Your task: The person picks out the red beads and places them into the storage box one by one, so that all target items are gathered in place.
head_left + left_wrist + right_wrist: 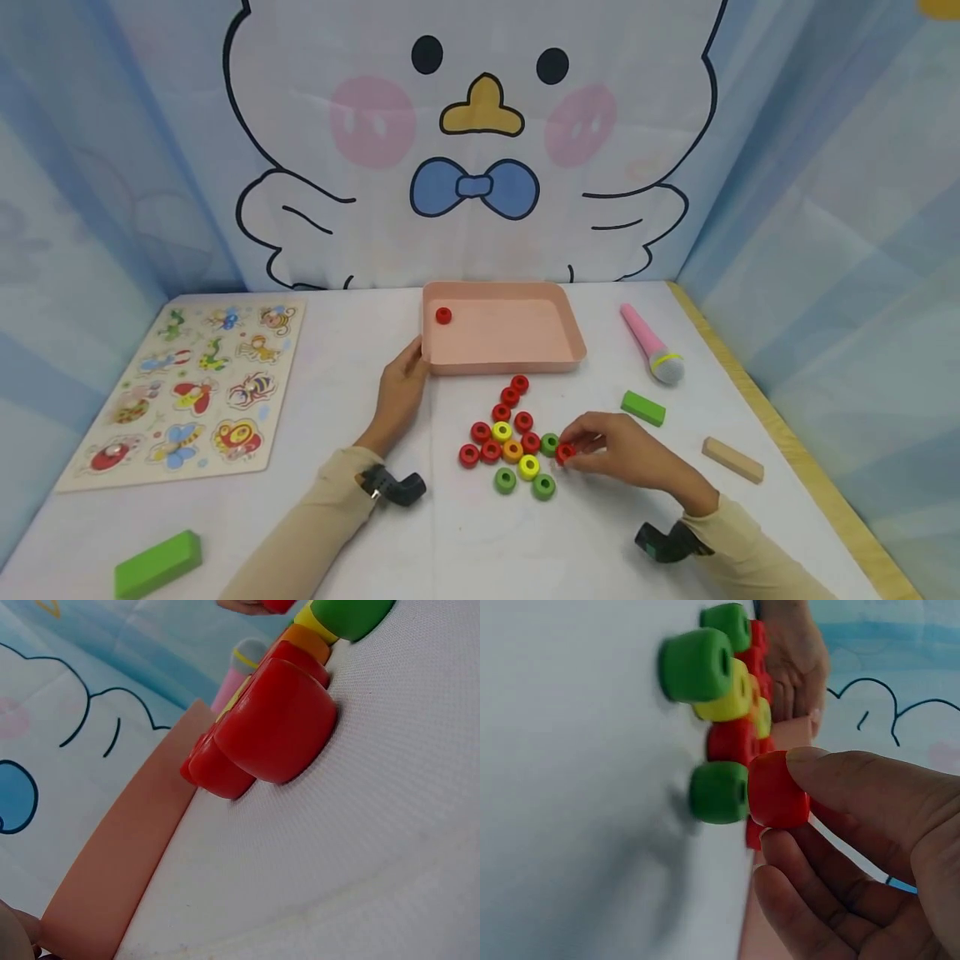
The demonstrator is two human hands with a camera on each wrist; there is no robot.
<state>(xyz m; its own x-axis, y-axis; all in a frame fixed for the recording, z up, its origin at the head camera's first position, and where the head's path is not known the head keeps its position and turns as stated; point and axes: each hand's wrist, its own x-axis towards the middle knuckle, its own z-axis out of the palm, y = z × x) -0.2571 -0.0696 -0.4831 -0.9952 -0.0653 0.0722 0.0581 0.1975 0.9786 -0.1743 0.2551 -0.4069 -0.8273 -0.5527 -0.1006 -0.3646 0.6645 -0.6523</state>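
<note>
Several red, yellow, orange and green ring beads (512, 442) lie clustered on the white table in front of a pink tray (555, 363). One red bead (443, 315) sits in the tray's far left corner. My right hand (622, 454) pinches a red bead (565, 452) (777, 790) at the cluster's right edge, beside a green bead (718, 792). My left hand (401, 392) rests with straight fingers against the tray's front left corner. In the left wrist view, red beads (274, 724) loom close beside the tray wall (112, 870).
An insect puzzle board (187, 387) lies at the left. A green block (157, 565) sits near the front left. At the right are a pink toy microphone (651, 343), a small green block (642, 407) and a plain wooden block (732, 460). Cloth walls enclose the table.
</note>
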